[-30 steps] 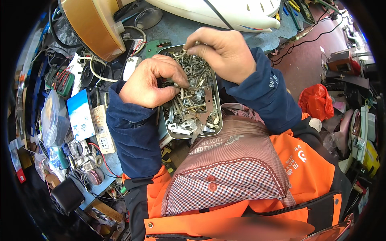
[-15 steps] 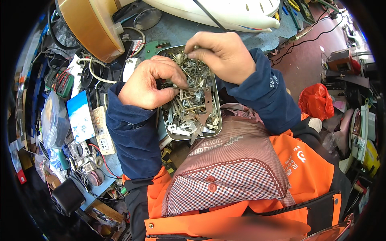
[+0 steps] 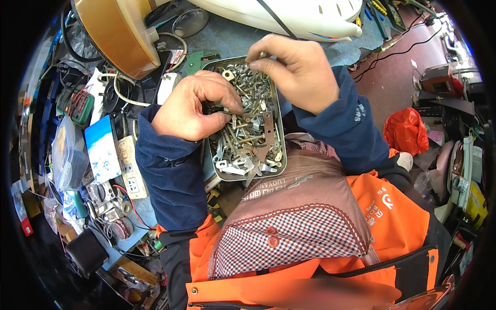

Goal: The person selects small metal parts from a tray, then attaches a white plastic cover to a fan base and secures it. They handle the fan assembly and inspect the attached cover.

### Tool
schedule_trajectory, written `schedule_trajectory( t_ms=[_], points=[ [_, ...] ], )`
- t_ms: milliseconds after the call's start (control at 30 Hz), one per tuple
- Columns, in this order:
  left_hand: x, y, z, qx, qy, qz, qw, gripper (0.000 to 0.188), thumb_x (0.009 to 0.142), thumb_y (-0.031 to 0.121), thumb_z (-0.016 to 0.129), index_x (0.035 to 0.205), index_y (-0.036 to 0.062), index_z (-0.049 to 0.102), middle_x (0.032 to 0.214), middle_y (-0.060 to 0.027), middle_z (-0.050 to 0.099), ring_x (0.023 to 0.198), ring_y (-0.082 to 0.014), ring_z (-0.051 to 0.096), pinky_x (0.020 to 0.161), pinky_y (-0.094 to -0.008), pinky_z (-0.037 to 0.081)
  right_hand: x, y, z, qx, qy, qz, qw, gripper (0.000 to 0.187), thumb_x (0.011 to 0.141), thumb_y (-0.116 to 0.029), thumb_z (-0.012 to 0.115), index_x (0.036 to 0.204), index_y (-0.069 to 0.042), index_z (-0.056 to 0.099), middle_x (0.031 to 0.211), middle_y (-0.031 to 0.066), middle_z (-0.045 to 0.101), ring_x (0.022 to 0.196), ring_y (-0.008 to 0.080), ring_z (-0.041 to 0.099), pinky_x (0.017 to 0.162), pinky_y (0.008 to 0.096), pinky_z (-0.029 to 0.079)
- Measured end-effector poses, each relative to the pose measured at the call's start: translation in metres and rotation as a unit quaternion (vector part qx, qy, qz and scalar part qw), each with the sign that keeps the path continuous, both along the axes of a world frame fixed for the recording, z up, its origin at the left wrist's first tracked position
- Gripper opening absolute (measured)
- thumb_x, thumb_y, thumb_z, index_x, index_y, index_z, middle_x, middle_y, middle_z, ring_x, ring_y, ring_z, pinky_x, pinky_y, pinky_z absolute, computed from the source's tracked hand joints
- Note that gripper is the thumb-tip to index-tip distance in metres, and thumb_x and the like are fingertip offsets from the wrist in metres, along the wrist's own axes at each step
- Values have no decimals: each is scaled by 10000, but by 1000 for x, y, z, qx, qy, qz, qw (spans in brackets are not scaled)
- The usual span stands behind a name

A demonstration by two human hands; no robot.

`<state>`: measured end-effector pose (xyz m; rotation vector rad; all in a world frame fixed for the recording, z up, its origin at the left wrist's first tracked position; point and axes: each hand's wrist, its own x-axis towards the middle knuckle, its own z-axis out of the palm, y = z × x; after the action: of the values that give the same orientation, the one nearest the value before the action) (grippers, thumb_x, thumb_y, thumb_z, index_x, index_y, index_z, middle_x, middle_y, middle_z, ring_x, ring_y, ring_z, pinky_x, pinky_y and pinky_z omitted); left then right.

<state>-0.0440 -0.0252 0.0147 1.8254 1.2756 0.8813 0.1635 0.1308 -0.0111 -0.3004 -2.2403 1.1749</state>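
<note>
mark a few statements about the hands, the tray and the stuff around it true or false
1. The left hand reaches over the rectangular metal tray. True.
2. The right hand is spread flat. False: its fingers are bent, thumb and forefinger close together.
3. A flat brown metal bracket with holes lies in the tray. True.
4. A cream rectangular socket strip lies right of the tray. False: that strip is to its left.
5. The shiny red plastic bag is right of the tray. True.

Pc (image 3: 263, 55) in R fingers (image 3: 269, 67) too sm. to ID; top edge cuts wht. shell (image 3: 316, 19).
</note>
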Motion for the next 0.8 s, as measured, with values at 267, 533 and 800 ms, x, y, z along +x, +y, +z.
schedule_trajectory(
  t_ms=[267, 533, 800],
  points=[
    [2, 0, 1, -7, 2, 11, 1000, 217, 705, -6, 707, 896, 23, 808, 941, -135, 794, 949, -311, 757, 918, -430, 573, 9, 7, 8, 97, -79, 36, 991, 136, 877, -93, 753, 1012, -85, 744, 841, 156, 749, 778, 379, 730, 701, 429, 579],
    [1, -3, -1, -3, -4, 9, 1000, 220, 709, -5, 703, 899, 23, 808, 935, -128, 793, 936, -309, 755, 912, -429, 567, -5, 1, -10, -40, 67, -1, 997, 140, 930, -37, 728, 1068, -37, 754, 859, 131, 767, 753, 251, 760, 707, 349, 584],
    [-2, -6, 2, -24, -3, 2, 1000, 219, 712, -30, 727, 913, 16, 804, 972, -119, 798, 988, -294, 750, 962, -419, 532, 8, 3, 12, 130, -91, 20, 987, 138, 879, -61, 740, 1016, -79, 736, 868, 159, 752, 800, 366, 742, 711, 429, 582]
  ],
)
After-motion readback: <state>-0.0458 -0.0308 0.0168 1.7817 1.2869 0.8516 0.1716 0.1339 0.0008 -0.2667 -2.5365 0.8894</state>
